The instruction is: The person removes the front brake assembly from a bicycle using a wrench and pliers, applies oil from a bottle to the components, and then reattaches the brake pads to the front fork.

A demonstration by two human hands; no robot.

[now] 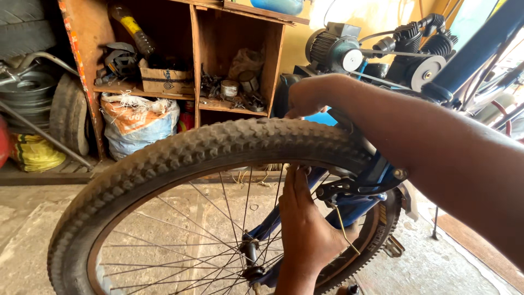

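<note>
A bicycle wheel with a knobby black tyre (180, 153), thin spokes (218, 229) and a hub (250, 252) fills the lower view, held in a blue fork (349, 210). My right hand (308, 97) reaches in from the right and curls over the top of the tyre, its fingers hidden on the far side. My left hand (305, 224) rises from below inside the wheel, back towards me. Its fingers point up and touch the rim's inner edge beside the black brake arm (349, 188); the fingertips are hidden.
A wooden shelf unit (196, 60) with a cardboard box (165, 80), tins and metal parts stands behind. A white sack (139, 123) lies under it, and old tyres (68, 112) lean at the left. A compressor motor (333, 49) sits behind the wheel. The floor is concrete (33, 218).
</note>
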